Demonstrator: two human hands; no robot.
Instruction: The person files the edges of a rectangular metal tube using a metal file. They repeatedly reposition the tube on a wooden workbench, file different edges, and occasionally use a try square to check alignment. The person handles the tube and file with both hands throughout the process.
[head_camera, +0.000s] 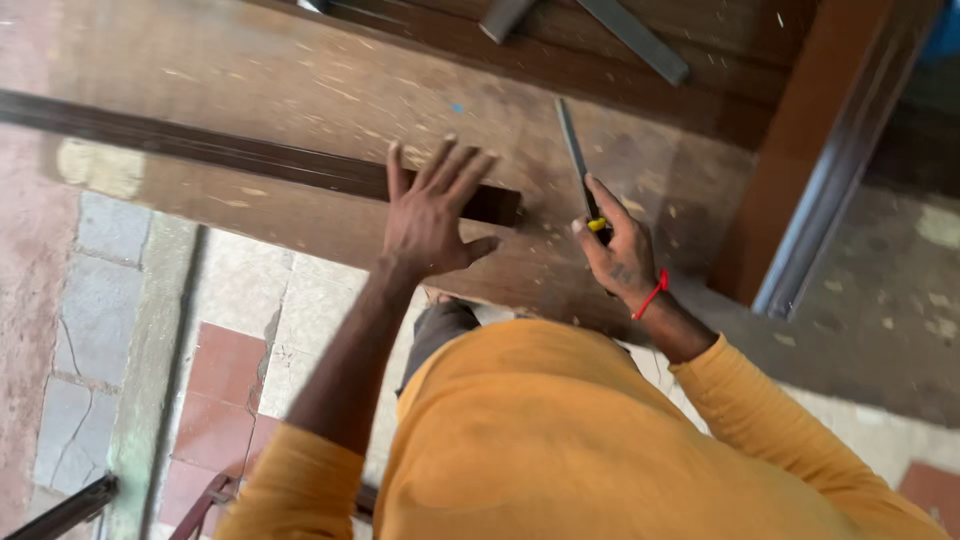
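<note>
Pressing down flat, the left hand (432, 215) lies with fingers spread wide on the end of a long dark wooden strip (250, 155), gripping nothing — only pinning it to the tabletop (300, 85). Just beside it, the right hand (618, 250) is closed around the yellow-and-black handle of a chisel (578, 160), forefinger stretched along the tool, its grey blade pointing away across the board. A red thread circles that wrist, and orange sleeves fill the near foreground.

For clean work, it seems wise to keep the holding palm behind the blade's line, weight steady on the strip so it cannot slide, and the cutting edge low and directed away from the fingers.

Wood chips and pale dust scatter over the scratched brown tabletop. Farther off lie two grey metal bars (630, 35) on darker planks — to the right stands a reddish wooden frame (810, 170). Below, the floor (225, 380) shows cracked stone and red tiles.
</note>
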